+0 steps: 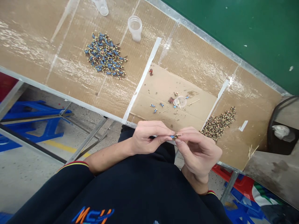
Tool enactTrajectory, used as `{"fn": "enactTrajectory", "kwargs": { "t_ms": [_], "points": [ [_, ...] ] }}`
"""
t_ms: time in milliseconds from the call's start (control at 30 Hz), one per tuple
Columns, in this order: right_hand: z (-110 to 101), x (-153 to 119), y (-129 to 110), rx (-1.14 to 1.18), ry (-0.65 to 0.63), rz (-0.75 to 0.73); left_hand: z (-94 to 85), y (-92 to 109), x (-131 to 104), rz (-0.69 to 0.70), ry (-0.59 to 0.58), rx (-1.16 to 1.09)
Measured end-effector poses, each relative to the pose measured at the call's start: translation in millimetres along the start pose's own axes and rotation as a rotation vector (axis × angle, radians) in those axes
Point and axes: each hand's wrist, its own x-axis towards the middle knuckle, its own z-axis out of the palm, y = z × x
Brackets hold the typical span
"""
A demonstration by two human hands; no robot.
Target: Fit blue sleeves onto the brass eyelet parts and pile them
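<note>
Close to my body, at the table's front edge, my left hand [151, 137] and my right hand [198, 149] meet fingertip to fingertip. Both pinch one tiny figurine [174, 136], partly hidden, with blue at its left side and brown and yellowish parts at its right. Beyond them lies a cardboard sheet [173, 81]. Several small blue figurine pieces [155, 110] rest on it, near a small clear dish [179, 101] with a thin stick in it. Another thin stick [193, 102] and brownish-red pieces [171, 100] are beside the dish. A red figurine [150, 72] is near the sheet's far left corner.
A large pile of blue-and-brown figurines [105, 56] is at the left. A pile of brown-and-yellow pieces [219, 124] lies at the right. Two clear plastic cups [135, 28] are at the back left. White tape strips [142, 79] flank the cardboard. Blue stools [46, 124] stand below.
</note>
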Motion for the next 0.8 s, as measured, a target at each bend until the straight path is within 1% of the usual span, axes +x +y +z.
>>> {"fn": "enactTrajectory", "kwargs": {
  "t_ms": [133, 400, 800],
  "points": [
    [-2, 1, 2, 0.012, -0.036, -0.023, 0.1, 1, 0, -0.017, -0.01, -0.029],
    [-3, 2, 4, 0.023, -0.057, -0.049, 1.3, 1, -2, -0.041, -0.026, -0.043],
    [-3, -1, 11, 0.03, -0.036, -0.049, -0.8, 2, 0, -0.046, -0.037, -0.006]
  ]
}}
